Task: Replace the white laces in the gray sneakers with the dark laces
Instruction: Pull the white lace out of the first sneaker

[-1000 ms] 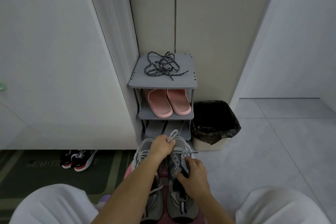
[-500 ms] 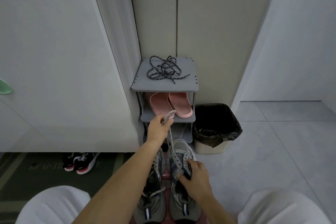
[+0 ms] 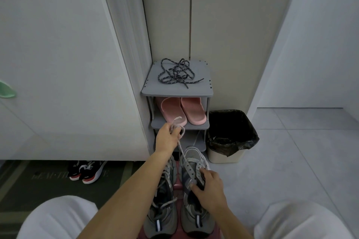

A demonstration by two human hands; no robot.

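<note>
White lace (image 3: 179,142) taut, lower centre of frame, running from front eyelets of right gray sneaker (image 3: 192,156) up to left hand (image 3: 167,138); fingers closed, gripping gathered lace. Right hand (image 3: 210,190) grips sneaker upper, fingers curled. Pull in line with eyelets, steady; keep sneaker braced. Left gray sneaker (image 3: 166,218): white-laced. Dark laces (image 3: 176,72) piled on shoe rack top shelf (image 3: 204,89), centre frame.

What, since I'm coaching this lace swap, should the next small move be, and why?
Probably draw the left hand up and away until the white lace slips out of the gray sneaker. That hand grips the lace, which runs taut to the shoe's front eyelets; the right hand steadies the shoe, and the dark laces lie unused on the rack.
</note>
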